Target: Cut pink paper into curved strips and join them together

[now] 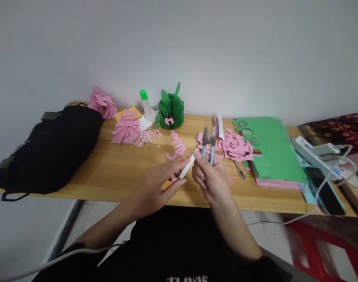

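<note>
A small white strip [187,166], perhaps paper or tape, is pinched in my left hand [158,184]. Its upper end meets the thumb of my right hand [212,176]. That hand is closed round blue-handled thread snips [208,147], whose blades point up and stand apart. Just behind the hands lie pink paper cutouts [176,145], one of them curled. Further back stands a green honeycomb paper figure [171,111] with leaf-shaped pieces and a pink bow-like piece on its front. Parts of both palms are hidden.
Left of the figure are a green-capped glue stick [146,105], pink paper sheets [126,129] and scraps. A black bag [52,149] covers the left end. Rightward lie pink offcuts [234,145], green sheets [277,150], a phone [326,192] and a power strip [317,156] with a cable.
</note>
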A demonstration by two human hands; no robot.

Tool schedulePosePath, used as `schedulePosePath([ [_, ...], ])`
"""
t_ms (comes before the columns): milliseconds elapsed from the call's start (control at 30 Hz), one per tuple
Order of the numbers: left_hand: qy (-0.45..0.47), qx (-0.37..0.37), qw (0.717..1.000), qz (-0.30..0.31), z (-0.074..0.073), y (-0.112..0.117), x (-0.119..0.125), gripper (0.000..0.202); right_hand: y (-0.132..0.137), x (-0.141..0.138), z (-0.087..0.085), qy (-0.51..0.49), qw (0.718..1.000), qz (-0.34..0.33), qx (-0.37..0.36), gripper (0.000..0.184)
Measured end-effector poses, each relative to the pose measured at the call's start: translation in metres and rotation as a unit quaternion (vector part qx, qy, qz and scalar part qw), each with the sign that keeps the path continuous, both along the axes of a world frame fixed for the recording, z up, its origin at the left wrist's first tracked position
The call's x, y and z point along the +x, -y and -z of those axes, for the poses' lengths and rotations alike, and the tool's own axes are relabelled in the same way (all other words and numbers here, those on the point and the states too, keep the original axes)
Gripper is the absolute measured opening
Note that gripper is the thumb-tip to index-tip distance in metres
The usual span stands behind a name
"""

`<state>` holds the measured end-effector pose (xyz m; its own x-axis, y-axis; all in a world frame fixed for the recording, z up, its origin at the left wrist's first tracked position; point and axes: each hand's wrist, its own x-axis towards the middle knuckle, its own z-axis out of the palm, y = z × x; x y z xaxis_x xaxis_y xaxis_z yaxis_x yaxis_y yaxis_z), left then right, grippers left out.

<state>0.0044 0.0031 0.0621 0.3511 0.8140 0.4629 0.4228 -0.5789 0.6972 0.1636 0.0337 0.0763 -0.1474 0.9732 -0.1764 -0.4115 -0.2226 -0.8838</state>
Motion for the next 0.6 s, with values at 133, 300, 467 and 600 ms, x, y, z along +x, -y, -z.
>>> schedulePosePath([
  [133,0.046,-0.019,0.999,0.016,0.0,-0.005,0.001,0.034,-0.006,-0.003,0.001,0.006,1.0,0.002,-0.02,0.05],
  [300,0.158,-0.159,0.974,0.033,-0.007,-0.011,-0.003,0.026,-0.015,0.0,0.015,0.107,0.993,-0.026,-0.035,0.051],
  [467,0.249,-0.288,0.923,0.057,-0.011,-0.023,-0.014,0.03,-0.021,0.031,0.018,0.358,0.924,-0.019,0.131,0.062],
  [600,0.242,-0.308,0.916,0.087,-0.013,-0.03,-0.018,0.031,-0.024,0.046,0.003,0.484,0.845,-0.104,0.202,0.052],
])
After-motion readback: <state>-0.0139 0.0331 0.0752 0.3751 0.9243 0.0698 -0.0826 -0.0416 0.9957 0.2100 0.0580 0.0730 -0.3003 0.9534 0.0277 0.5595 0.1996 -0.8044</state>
